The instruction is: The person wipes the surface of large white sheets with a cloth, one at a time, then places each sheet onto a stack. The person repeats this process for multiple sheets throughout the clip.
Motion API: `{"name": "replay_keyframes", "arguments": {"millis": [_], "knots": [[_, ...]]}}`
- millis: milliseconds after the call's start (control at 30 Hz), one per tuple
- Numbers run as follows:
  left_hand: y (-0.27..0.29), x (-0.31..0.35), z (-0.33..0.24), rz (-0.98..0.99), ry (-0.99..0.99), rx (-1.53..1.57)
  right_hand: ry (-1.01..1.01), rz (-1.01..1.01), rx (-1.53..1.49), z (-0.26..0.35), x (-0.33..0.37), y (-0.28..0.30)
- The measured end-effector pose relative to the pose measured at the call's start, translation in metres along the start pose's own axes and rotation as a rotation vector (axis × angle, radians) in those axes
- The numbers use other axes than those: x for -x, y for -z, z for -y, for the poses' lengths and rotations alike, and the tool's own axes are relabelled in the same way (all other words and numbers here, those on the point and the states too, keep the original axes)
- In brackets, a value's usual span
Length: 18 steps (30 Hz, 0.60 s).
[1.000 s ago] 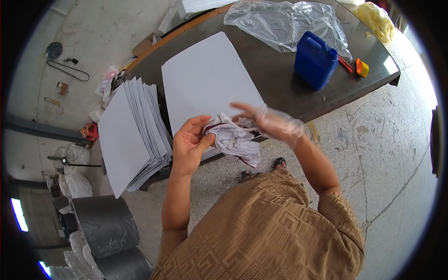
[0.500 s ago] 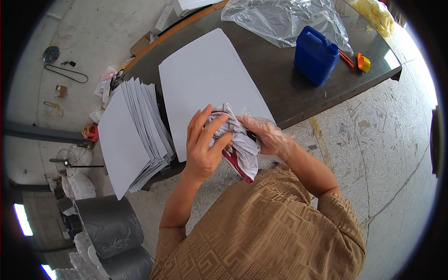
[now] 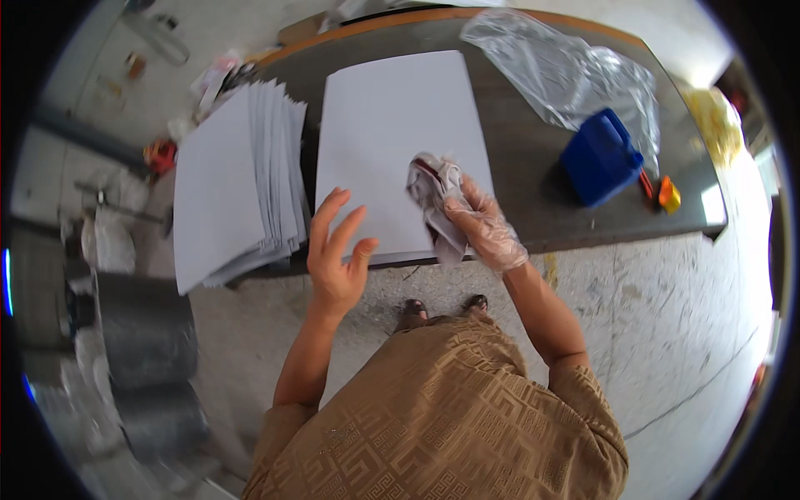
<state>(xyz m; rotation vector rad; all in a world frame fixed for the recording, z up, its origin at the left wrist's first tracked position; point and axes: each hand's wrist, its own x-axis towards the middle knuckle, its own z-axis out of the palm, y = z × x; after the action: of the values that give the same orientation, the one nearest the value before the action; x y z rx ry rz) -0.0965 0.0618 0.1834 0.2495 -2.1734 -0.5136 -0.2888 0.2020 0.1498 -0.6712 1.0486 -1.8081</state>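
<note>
In my right hand (image 3: 483,225), which wears a clear plastic glove, is a crumpled white cloth (image 3: 435,196) with dark red trim. The cloth hangs over the near part of a stack of white sheets (image 3: 396,125) on the dark table. My left hand (image 3: 336,262) is bare and empty, its fingers apart, near the stack's front left corner. To the left of that stack leans a fanned pile of white sheets (image 3: 221,183) with uneven edges.
On the right of the dark table (image 3: 521,137) stands a blue jerrycan (image 3: 602,158), with an orange-yellow cap (image 3: 669,195) and a red tool (image 3: 646,185) beside it. Clear plastic film (image 3: 575,71) lies behind. Dark wrapped rolls (image 3: 146,329) stand at lower left.
My left hand has come off the cloth and moved left, opening out. The right hand keeps the cloth and has moved it a little forward over the stack. The view has turned slightly.
</note>
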Motion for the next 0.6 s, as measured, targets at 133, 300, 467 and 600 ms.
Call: {"name": "replay_keyframes", "arguments": {"millis": [133,300,467,600], "knots": [[0.024,0.087,0.024,0.058,0.371,-0.191,0.663,0.001,1.164,-0.024,-0.057,-0.024],[0.006,0.177,0.037,0.157,0.551,-0.148,0.365,0.301,1.652,-0.134,-0.094,-0.026],[0.01,0.215,0.062,0.198,0.488,-0.293,0.22,0.209,1.866,-0.113,-0.076,-0.053],[0.01,0.197,0.102,0.216,0.243,-0.358,0.206,0.102,1.917,-0.113,-0.09,-0.074]]}}
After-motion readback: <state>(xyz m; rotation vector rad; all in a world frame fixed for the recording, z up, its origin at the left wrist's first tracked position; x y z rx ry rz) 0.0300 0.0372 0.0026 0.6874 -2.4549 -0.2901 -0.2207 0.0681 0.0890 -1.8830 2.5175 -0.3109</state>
